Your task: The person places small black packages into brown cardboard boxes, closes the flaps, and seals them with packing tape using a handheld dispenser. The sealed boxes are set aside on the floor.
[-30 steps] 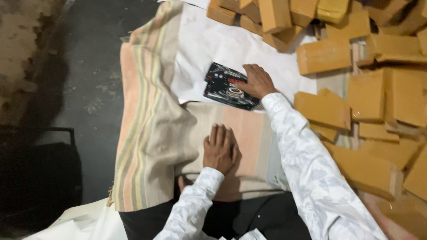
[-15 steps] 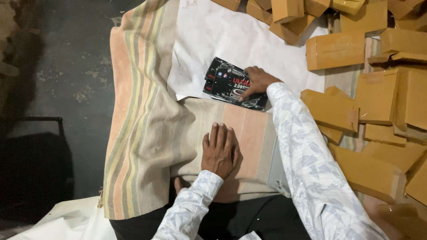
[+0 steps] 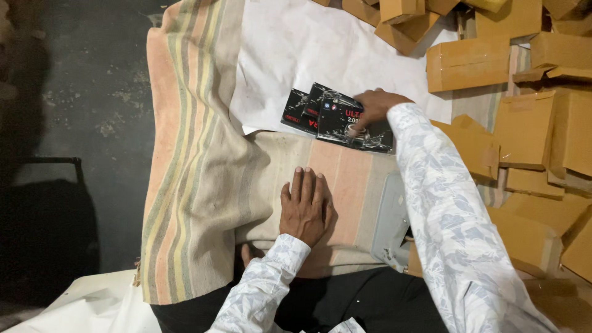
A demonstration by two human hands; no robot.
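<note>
The right hand (image 3: 374, 105) is extended forward and curled down over a small stack of black printed packets (image 3: 336, 117), fingers pressing on their far edge. The packets lie fanned, partly on the white paper sheet (image 3: 296, 55) and partly on the striped cloth (image 3: 203, 166) that covers the surface. At least three packets can be counted from the offset edges; any further ones under the hand cannot be told.

The left hand (image 3: 304, 206) lies flat, palm down, fingers together, on the striped cloth close to the person's body, well short of the packets. It holds nothing.

Step in hand, as judged: the packets are being gathered or squared under the right hand. A next move would call for closing the fingers around the whole fan without letting the lower packets slide on the smooth paper.

Beyond and to the right of the right hand lies a loose heap of brown cardboard boxes (image 3: 475, 61); more than a dozen are in view, several cut off by the frame edge, so no exact count is possible. Beneath the right forearm, one grey flat object (image 3: 390, 222) rests on the cloth; its kind cannot be told. To the left of both hands is the dark floor (image 3: 80, 92).
</note>
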